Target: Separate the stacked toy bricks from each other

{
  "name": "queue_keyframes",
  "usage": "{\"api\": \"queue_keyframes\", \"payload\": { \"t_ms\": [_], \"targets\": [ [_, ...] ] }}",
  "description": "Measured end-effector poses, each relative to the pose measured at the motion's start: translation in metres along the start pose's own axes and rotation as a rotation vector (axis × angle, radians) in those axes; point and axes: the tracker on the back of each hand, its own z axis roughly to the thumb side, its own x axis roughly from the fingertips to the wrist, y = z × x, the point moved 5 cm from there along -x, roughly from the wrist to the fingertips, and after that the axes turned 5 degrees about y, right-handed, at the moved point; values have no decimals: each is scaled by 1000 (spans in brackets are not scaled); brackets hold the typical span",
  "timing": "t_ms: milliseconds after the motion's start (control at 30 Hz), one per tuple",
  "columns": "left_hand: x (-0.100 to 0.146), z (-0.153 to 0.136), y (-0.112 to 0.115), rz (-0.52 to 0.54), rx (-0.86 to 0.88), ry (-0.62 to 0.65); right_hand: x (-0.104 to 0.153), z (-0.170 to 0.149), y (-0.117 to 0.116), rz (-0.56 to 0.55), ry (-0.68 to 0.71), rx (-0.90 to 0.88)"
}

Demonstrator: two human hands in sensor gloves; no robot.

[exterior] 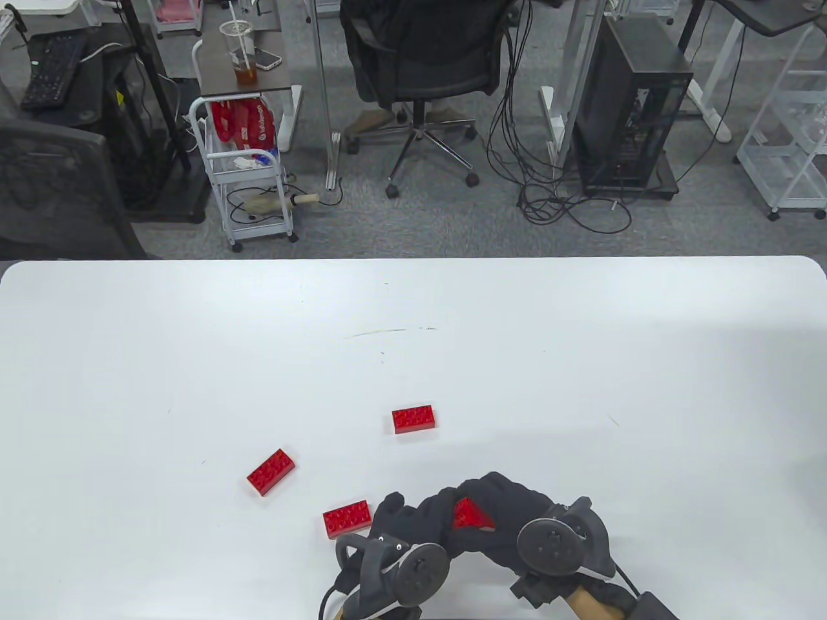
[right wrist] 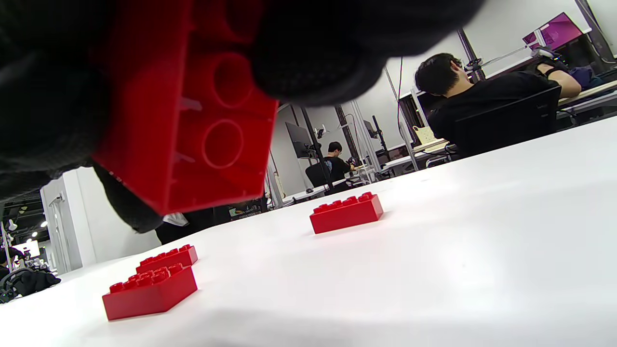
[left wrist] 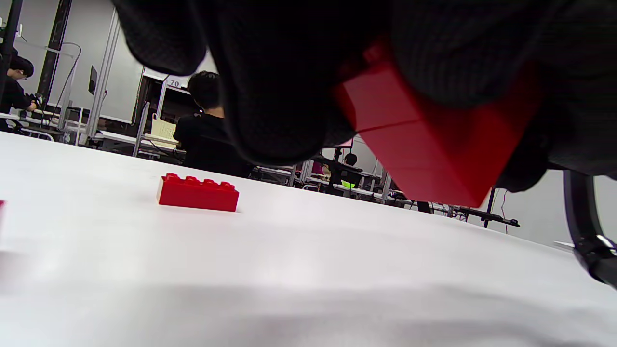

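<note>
Held item: stacked red bricks (exterior: 468, 515), raised off the counter (exterior: 581, 361) near its front edge, gripped between both hands; a seam between two bricks shows in the left wrist view (left wrist: 434, 144), and the hollow underside with round tubes shows in the right wrist view (right wrist: 202, 120).
Left hand (exterior: 404, 526): gloved fingers (left wrist: 274, 96) curled closed around the left side of the stack.
Right hand (exterior: 510, 516): fingers (right wrist: 328, 58) curled closed over the stack's right side and top.
Loose brick, far (exterior: 413, 419): flat on the counter, studs up, well apart from the hands.
Loose brick, left (exterior: 271, 471): flat, studs up, lying at an angle.
Loose brick, near (exterior: 347, 518): flat, studs up, just beside the left hand; whether it touches the glove cannot be told.
Trackers: one strapped on the back of each hand, at the lower edge of the table view.
</note>
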Motion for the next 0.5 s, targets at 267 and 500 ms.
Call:
{"api": "queue_keyframes", "payload": {
  "t_ms": [267,500],
  "targets": [
    [4,5,-5,37,-30,11,1,3,4,-29,0,24],
    [2,-3,-15,68,-80,-27,2,-3,5,-58,-37,12]
  ]
}}
